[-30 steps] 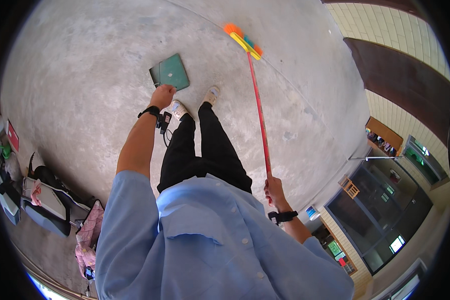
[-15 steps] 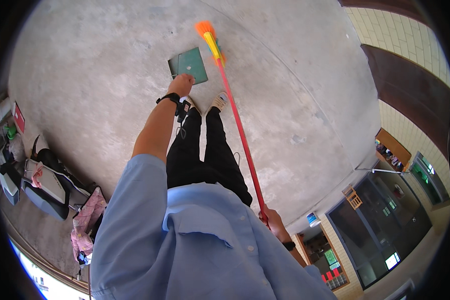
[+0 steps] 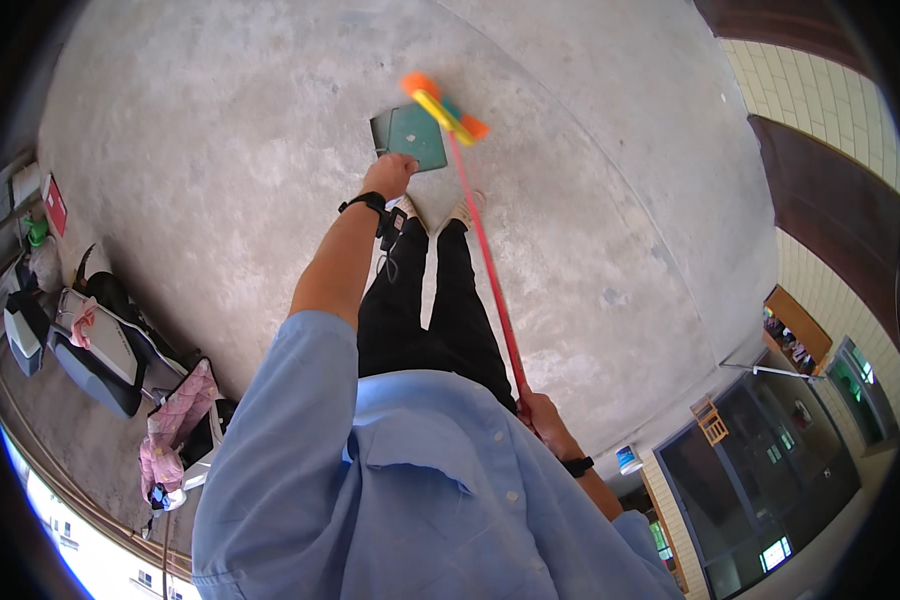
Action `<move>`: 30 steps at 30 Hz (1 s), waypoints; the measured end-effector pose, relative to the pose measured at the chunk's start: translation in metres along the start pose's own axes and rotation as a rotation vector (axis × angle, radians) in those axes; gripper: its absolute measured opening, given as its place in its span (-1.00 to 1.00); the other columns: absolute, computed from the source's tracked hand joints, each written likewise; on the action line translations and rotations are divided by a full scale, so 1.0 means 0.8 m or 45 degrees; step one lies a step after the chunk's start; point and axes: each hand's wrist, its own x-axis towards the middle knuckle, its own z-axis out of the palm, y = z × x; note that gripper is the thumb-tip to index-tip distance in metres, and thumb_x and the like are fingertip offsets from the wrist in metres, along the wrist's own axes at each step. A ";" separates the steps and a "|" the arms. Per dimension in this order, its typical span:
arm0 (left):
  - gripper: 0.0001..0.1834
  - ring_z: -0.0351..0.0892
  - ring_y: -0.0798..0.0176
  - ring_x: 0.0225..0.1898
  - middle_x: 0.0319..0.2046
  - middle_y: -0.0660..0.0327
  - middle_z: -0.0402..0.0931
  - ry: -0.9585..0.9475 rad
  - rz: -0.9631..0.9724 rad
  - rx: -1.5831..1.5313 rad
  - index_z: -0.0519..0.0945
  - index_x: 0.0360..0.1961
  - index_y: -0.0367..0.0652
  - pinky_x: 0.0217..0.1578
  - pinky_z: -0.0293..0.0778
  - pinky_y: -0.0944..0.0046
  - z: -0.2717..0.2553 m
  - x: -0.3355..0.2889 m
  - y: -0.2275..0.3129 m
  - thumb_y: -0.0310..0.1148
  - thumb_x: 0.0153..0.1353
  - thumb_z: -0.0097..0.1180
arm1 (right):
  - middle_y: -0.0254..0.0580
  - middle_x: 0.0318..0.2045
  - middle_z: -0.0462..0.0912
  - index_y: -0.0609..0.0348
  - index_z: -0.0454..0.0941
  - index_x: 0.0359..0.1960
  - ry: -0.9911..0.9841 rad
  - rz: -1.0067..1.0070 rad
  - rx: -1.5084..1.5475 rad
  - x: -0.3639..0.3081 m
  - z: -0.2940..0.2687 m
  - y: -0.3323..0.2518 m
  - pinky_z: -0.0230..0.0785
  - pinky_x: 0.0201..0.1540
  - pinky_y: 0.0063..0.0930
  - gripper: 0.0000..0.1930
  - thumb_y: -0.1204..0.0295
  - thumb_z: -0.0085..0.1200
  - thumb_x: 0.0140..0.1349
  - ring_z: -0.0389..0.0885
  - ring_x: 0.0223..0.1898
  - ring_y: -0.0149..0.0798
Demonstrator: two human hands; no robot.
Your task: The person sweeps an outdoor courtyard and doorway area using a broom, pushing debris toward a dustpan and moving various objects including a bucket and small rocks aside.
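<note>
My left hand (image 3: 390,175), closed in a fist, is on the near edge of a green dustpan (image 3: 417,137), which lies over the concrete floor with a small pale scrap on it. The handle within my fist is hidden. My right hand (image 3: 544,424), low at my right side, is wrapped round the red stick of a broom (image 3: 491,270). That stick slants up and away to a yellow head with orange and green bristles, blurred by motion, beside the dustpan's right far corner.
My shoes (image 3: 463,211) stand just short of the dustpan. A scooter (image 3: 100,365) with a pink cloth is parked at the left. On the right are a tiled wall (image 3: 828,270), dark glass doors (image 3: 760,480), a wooden chair (image 3: 709,420) and a white-and-blue bucket (image 3: 628,460).
The broom head has swung toward me and turned crosswise, coming closer to the dustpan. My right hand has risen slightly. The whole view has shifted a little, with the left hand still at the dustpan.
</note>
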 end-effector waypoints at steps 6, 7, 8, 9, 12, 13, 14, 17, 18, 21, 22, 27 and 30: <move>-0.68 0.56 -0.15 -0.13 -0.23 -0.05 0.60 0.010 0.023 -0.004 0.63 -0.23 -0.11 -0.10 0.47 -0.07 -0.015 -0.014 -0.036 -0.15 0.29 -0.09 | -0.50 -0.78 0.16 -0.01 0.30 -0.53 -0.058 0.093 -0.016 -0.069 0.006 0.001 -0.16 -0.76 -0.62 -0.50 -0.13 -0.22 0.38 -0.02 -0.82 -0.56; -0.68 0.56 -0.15 -0.13 -0.23 -0.05 0.59 -0.028 0.015 0.016 0.63 -0.22 -0.11 -0.10 0.47 -0.07 -0.018 -0.019 -0.042 -0.15 0.28 -0.08 | -0.50 -0.78 0.16 -0.01 0.31 -0.52 -0.017 0.071 -0.040 -0.076 0.007 0.002 -0.17 -0.77 -0.62 -0.51 -0.13 -0.21 0.38 -0.02 -0.82 -0.57; -0.68 0.56 -0.15 -0.13 -0.23 -0.05 0.59 -0.026 0.021 0.017 0.63 -0.22 -0.11 -0.10 0.47 -0.07 -0.020 -0.022 -0.046 -0.15 0.28 -0.08 | -0.50 -0.78 0.17 0.00 0.32 -0.51 0.039 0.041 -0.046 -0.078 0.006 0.004 -0.17 -0.77 -0.63 -0.51 -0.13 -0.18 0.36 -0.02 -0.81 -0.58; -0.67 0.55 -0.16 -0.14 -0.24 -0.06 0.59 0.015 0.012 -0.041 0.63 -0.24 -0.13 -0.11 0.47 -0.06 -0.022 -0.029 -0.056 -0.15 0.28 -0.08 | -0.50 -0.78 0.19 0.01 0.33 -0.53 0.130 0.060 -0.009 -0.071 0.005 0.001 -0.14 -0.78 -0.63 -0.51 -0.12 -0.16 0.36 0.01 -0.81 -0.58; -0.66 0.55 -0.19 -0.16 -0.26 -0.11 0.58 0.104 0.013 -0.172 0.64 -0.27 -0.18 -0.14 0.47 -0.06 -0.032 -0.054 -0.082 -0.16 0.28 -0.07 | -0.46 -0.79 0.25 0.03 0.34 -0.57 0.363 -0.127 -0.240 -0.044 0.008 -0.031 -0.03 -0.81 -0.60 -0.50 -0.09 -0.15 0.36 0.13 -0.84 -0.54; -0.66 0.55 -0.21 -0.17 -0.28 -0.13 0.58 0.152 0.025 -0.242 0.64 -0.30 -0.21 -0.15 0.47 -0.06 -0.036 -0.065 -0.090 -0.16 0.27 -0.06 | -0.44 -0.80 0.27 0.04 0.34 -0.58 0.412 -0.195 -0.319 -0.033 0.010 -0.049 0.00 -0.81 -0.58 -0.50 -0.08 -0.15 0.36 0.17 -0.85 -0.52; -0.66 0.55 -0.21 -0.17 -0.28 -0.13 0.58 0.164 0.022 -0.242 0.64 -0.30 -0.21 -0.15 0.47 -0.06 -0.039 -0.073 -0.094 -0.16 0.27 -0.06 | -0.44 -0.80 0.26 0.03 0.34 -0.58 0.459 -0.274 -0.391 -0.017 0.011 -0.065 -0.02 -0.81 -0.60 -0.49 -0.10 -0.14 0.35 0.15 -0.85 -0.53; -0.69 0.54 -0.25 -0.22 -0.32 -0.17 0.57 0.291 -0.065 -0.379 0.64 -0.30 -0.22 -0.17 0.45 -0.08 -0.044 -0.091 -0.097 -0.23 0.24 -0.05 | -0.44 -0.79 0.26 0.03 0.33 -0.57 0.526 -0.410 -0.484 0.026 0.024 -0.103 -0.04 -0.81 -0.61 -0.48 -0.13 -0.14 0.33 0.13 -0.85 -0.54; -0.71 0.55 -0.25 -0.21 -0.32 -0.17 0.57 0.308 -0.092 -0.379 0.65 -0.27 -0.20 -0.18 0.45 -0.07 -0.047 -0.095 -0.106 -0.27 0.23 -0.06 | -0.44 -0.79 0.26 0.03 0.32 -0.57 0.528 -0.463 -0.510 0.038 0.032 -0.110 -0.03 -0.81 -0.60 -0.48 -0.14 -0.15 0.33 0.13 -0.85 -0.53; -0.72 0.56 -0.23 -0.21 -0.34 -0.18 0.57 0.399 -0.091 -0.485 0.65 -0.25 -0.21 -0.18 0.46 -0.05 -0.050 -0.102 -0.133 -0.30 0.23 -0.07 | -0.45 -0.80 0.24 0.01 0.32 -0.56 0.447 -0.317 -0.480 0.065 0.062 -0.098 -0.04 -0.80 -0.61 -0.47 -0.17 -0.14 0.32 0.12 -0.84 -0.53; -0.72 0.56 -0.23 -0.21 -0.34 -0.18 0.57 0.415 -0.096 -0.496 0.65 -0.25 -0.21 -0.18 0.46 -0.05 -0.052 -0.103 -0.140 -0.30 0.23 -0.07 | -0.44 -0.80 0.23 0.02 0.32 -0.56 0.322 -0.228 -0.415 0.061 0.069 -0.089 -0.02 -0.80 -0.59 -0.48 -0.16 -0.14 0.32 0.13 -0.83 -0.52; -0.71 0.57 -0.21 -0.21 -0.35 -0.19 0.57 0.432 -0.228 -0.531 0.63 -0.24 -0.25 -0.16 0.47 0.00 -0.058 -0.126 -0.176 -0.33 0.24 -0.10 | -0.48 -0.79 0.20 0.00 0.33 -0.55 -0.153 0.110 -0.123 -0.016 0.084 -0.022 -0.09 -0.77 -0.64 -0.50 -0.12 -0.18 0.36 0.08 -0.81 -0.55; -0.70 0.60 -0.13 -0.27 -0.41 -0.13 0.58 0.536 -0.210 -0.429 0.65 -0.19 -0.21 -0.23 0.46 0.06 -0.047 -0.142 -0.214 -0.30 0.26 -0.09 | -0.45 -0.78 0.24 0.01 0.33 -0.55 -0.040 0.058 -0.293 -0.061 0.098 -0.012 -0.09 -0.78 -0.64 -0.51 -0.10 -0.16 0.36 0.09 -0.81 -0.56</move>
